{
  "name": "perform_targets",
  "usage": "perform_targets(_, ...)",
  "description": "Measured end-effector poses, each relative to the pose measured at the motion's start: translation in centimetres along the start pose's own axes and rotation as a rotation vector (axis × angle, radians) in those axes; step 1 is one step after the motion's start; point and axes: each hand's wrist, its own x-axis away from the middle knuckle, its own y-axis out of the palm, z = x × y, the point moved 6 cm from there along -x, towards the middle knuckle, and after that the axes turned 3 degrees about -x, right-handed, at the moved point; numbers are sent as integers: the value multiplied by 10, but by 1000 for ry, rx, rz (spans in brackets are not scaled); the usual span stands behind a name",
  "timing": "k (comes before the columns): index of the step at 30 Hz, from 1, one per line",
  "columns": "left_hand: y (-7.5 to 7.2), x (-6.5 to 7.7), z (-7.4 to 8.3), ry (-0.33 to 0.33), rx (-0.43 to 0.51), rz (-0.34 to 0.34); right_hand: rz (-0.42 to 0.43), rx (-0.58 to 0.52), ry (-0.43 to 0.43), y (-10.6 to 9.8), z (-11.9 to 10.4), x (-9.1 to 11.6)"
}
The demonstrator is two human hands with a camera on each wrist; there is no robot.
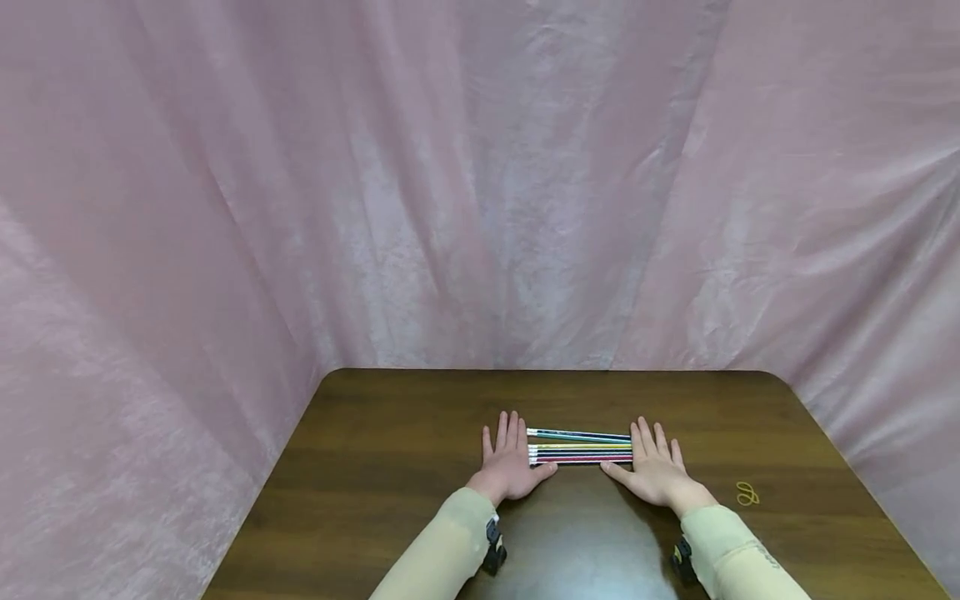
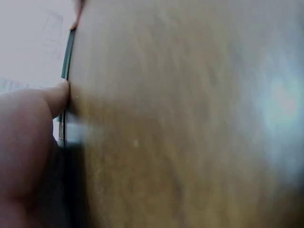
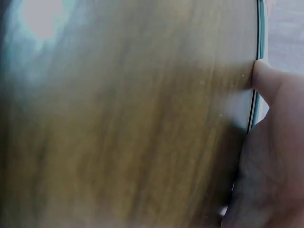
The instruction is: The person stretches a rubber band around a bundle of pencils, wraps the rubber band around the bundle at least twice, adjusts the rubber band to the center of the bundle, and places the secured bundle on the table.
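Note:
Several pencils [image 1: 581,454] lie side by side across the table, red, dark and yellow among them, with white ends to the left. Just behind this row, dark and teal pencils [image 1: 577,435] lie at a slight slant, meeting it toward the right. My left hand [image 1: 510,465] is flat at the white ends, fingers straight and pointing away. At the other ends my right hand [image 1: 654,471] lies likewise, its fingers spread and covering the tips. Both thumbs reach inward along the near pencil; in the wrist views the left thumb [image 2: 58,97] and right thumb [image 3: 267,80] touch its side.
A twisted yellow loop, like a rubber band [image 1: 747,493], lies on the brown wooden table [image 1: 375,475] to the right of my right hand. Pink curtains [image 1: 480,208] hang behind the table's far edge and along both sides.

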Motion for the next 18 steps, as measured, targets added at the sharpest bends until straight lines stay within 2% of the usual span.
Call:
perform_targets(6,3,0,-2,14,12,48,25,13,-23,5,7,-4)
perform_targets(11,10,-8,-7,-2,12,67,-30,32,-31,3,15,-9)
perform_targets(14,15,-11,-10,-12,14,64,-90,43,-53,0,22,-11)
perform_targets(18,15,-14,-14,9,80,44,-136,39,-87,-4,24,-12)
